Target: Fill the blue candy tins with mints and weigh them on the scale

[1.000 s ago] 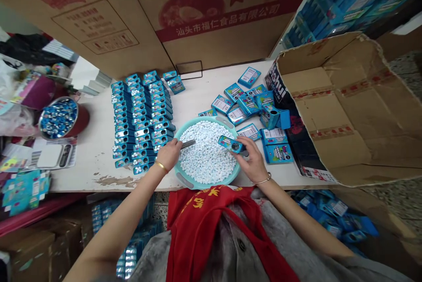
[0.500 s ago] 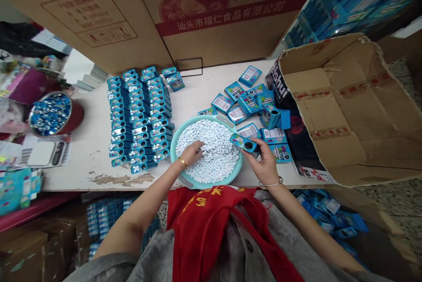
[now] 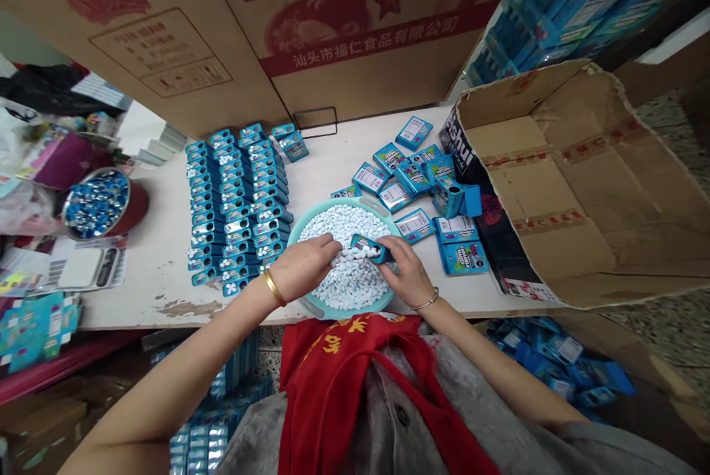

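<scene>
A round turquoise basin [image 3: 296, 232] full of small white candies [image 3: 347, 288] stands at the table's front edge. Over it, my right hand [image 3: 409, 271] grips a small blue candy box [image 3: 363, 243], tilted, with white candies heaped at its open end. My left hand [image 3: 305, 268] hovers at the basin's left part, palm down, fingers drawn together; white candies show at its fingertips, beside the box. Several rows of blue boxes [image 3: 238, 209] stand upright to the left, many with white candies in their openings. Loose blue boxes [image 3: 413, 177] lie in a pile behind and right of the basin.
Tall cartons [image 3: 355, 83] wall off the table's back. An opened cardboard box [image 3: 549, 223] sits at the right. A red tub of shiny blue wrapped pieces [image 3: 136, 201] and a white scale [image 3: 83, 268] are at the left. More blue boxes [image 3: 555, 360] lie below the table.
My right hand has brought the blue candy box left over the basin and tilted it. My left hand has lifted out of the candies to meet it. The view has shifted slightly.
</scene>
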Motion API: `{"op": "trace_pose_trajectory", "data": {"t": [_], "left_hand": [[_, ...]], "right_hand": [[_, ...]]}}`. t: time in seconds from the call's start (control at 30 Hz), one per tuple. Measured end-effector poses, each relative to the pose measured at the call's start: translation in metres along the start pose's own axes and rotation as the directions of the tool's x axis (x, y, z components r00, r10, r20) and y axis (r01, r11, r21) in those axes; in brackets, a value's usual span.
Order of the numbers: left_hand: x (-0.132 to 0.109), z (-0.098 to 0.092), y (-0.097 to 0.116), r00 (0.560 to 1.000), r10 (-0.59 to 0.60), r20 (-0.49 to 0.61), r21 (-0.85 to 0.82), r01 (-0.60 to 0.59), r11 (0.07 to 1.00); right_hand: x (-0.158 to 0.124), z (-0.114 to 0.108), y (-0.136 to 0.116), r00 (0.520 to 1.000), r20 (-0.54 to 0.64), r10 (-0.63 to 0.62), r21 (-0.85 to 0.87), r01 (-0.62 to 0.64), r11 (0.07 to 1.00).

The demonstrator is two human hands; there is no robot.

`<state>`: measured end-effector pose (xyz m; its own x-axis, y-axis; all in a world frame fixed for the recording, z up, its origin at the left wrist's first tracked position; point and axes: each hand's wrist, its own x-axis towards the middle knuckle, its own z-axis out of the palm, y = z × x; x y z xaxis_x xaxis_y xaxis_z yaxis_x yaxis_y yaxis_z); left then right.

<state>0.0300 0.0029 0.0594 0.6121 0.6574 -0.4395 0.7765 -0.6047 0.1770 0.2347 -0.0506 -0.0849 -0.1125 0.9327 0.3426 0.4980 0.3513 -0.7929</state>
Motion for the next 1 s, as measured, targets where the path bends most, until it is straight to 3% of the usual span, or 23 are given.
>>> {"op": "trace_pose_trajectory", "data": {"t": [0.13, 0.3, 0.4, 0.47, 0.57, 0.67, 0.73, 0.87, 1.0], "left_hand": [[0.003, -0.02, 0.028, 0.993, -0.108, 0.042, 0.182, 0.099, 0.978], [0.001, -0.034, 0.054, 0.995, -0.082, 0.049, 0.273, 0.066, 0.96], [-0.003, -0.036, 0.05, 0.999, -0.032, 0.02, 0.299, 0.025, 0.954], [-0.006, -0.028, 0.031, 0.998, -0.047, -0.035, 0.282, 0.055, 0.958], [-0.008, 0.009, -0.017, 0.979, -0.178, -0.099, 0.173, 0.193, 0.966], [-0.001, 0.067, -0.062, 0.955, -0.296, -0.016, 0.047, 0.297, 0.954], [0.012, 0.106, -0.075, 0.966, -0.257, 0.038, -0.055, 0.258, 0.964], [0.052, 0.156, -0.059, 0.989, -0.148, 0.028, -0.183, 0.151, 0.971], [0.086, 0.171, -0.03, 0.996, -0.081, -0.03, -0.298, 0.068, 0.952]], "right_hand": [[0.0, 0.004, -0.003, 0.999, -0.001, -0.043, 0.0, 0.043, 0.999], [-0.002, 0.007, -0.001, 0.999, -0.013, -0.03, 0.007, 0.03, 1.0], [-0.003, 0.007, 0.002, 0.999, -0.021, -0.037, 0.012, 0.038, 0.999], [-0.002, 0.006, 0.005, 0.999, -0.029, -0.032, 0.016, 0.033, 0.999], [-0.002, 0.0, 0.009, 0.998, -0.056, 0.009, 0.014, -0.008, 1.0], [-0.002, -0.011, 0.012, 0.992, -0.102, 0.073, 0.015, -0.072, 0.997], [-0.002, -0.018, 0.014, 0.985, -0.127, 0.117, 0.02, -0.115, 0.993], [-0.003, -0.027, 0.015, 0.972, -0.155, 0.175, 0.022, -0.174, 0.985], [-0.006, -0.029, 0.016, 0.961, -0.169, 0.221, 0.048, -0.216, 0.975]]}}
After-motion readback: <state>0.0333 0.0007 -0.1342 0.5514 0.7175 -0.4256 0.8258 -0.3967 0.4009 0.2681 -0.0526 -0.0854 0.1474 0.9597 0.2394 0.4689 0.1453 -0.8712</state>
